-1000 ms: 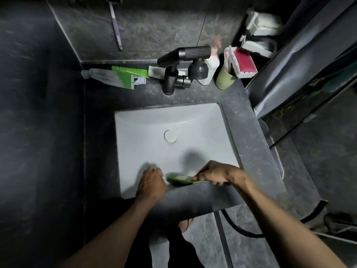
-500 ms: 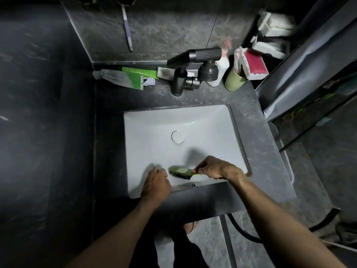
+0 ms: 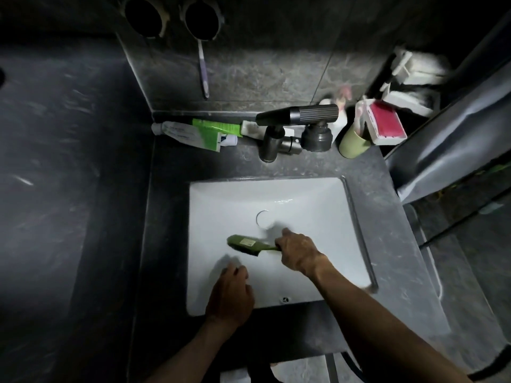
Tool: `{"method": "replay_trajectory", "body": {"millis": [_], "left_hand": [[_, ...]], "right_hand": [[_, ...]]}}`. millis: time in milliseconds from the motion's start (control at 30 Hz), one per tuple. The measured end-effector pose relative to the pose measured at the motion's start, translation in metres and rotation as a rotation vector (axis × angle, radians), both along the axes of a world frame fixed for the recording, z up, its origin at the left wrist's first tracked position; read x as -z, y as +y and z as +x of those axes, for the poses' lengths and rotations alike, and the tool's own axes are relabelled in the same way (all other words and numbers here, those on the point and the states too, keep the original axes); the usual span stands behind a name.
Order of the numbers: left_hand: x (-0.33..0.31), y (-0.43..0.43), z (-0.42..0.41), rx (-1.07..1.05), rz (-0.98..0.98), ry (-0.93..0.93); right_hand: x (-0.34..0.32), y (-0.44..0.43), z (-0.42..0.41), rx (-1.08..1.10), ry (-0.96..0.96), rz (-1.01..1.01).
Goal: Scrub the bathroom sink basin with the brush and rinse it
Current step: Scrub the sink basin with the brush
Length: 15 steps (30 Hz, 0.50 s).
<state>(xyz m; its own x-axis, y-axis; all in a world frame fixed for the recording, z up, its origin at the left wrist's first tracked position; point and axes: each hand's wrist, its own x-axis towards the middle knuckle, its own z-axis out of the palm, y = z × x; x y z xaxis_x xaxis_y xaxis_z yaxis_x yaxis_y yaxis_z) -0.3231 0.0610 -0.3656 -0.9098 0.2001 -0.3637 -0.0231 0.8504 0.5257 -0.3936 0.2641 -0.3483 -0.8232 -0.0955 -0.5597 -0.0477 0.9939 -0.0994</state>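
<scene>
My left hand (image 3: 231,297) lies released inside the near end of the white sink basin (image 3: 309,205). Its fingers are loosely bent and blurred at the tips, and they grasp nothing I can make out. The wrist crosses the front edge of the dark stone bench (image 3: 387,244). Just to its right, a small overflow hole (image 3: 284,299) shows in the basin's near wall.

A little farther in, my right hand (image 3: 297,251) is clenched around the handle of the green brush (image 3: 246,243), with the forearm reaching in from the lower right across the basin's near right corner. The brush lies across the middle of the basin floor with its head pointing left, bristles down on the porcelain and a pale label on its back. The round drain (image 3: 262,218) sits just beyond it, partly in the hand's shadow.

Behind the basin, a dark faucet (image 3: 269,145) with a ribbed handle stands on the bench. To its left are a toothpaste tube (image 3: 182,131) and a green carton (image 3: 218,128) lying on their sides. To its right are a pale green cup (image 3: 352,143), a white pump bottle (image 3: 341,117) with a pink top, and a red-and-white box (image 3: 383,124).

On the grey tiled wall beyond, a purple toothbrush (image 3: 203,70) hangs head down from the right one of two round holders (image 3: 201,19). White wall racks (image 3: 414,67) sit blurred at the far right.
</scene>
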Motion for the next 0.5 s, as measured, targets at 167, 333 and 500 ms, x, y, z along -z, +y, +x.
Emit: {"method": "replay_trajectory", "body": {"millis": [167,333,500], "left_hand": [[0.002,0.003,-0.002,0.015,-0.064,0.037],[0.009,0.004,0.000,0.019,-0.085,0.048],[0.012,0.006,0.000,0.024,-0.110,0.056]], "right_hand": [[0.028,-0.013,-0.023,-0.025,0.013,-0.123],[0.059,-0.011,-0.029,-0.008,0.003,-0.113],[0.081,-0.010,-0.038,0.027,-0.101,-0.095]]}}
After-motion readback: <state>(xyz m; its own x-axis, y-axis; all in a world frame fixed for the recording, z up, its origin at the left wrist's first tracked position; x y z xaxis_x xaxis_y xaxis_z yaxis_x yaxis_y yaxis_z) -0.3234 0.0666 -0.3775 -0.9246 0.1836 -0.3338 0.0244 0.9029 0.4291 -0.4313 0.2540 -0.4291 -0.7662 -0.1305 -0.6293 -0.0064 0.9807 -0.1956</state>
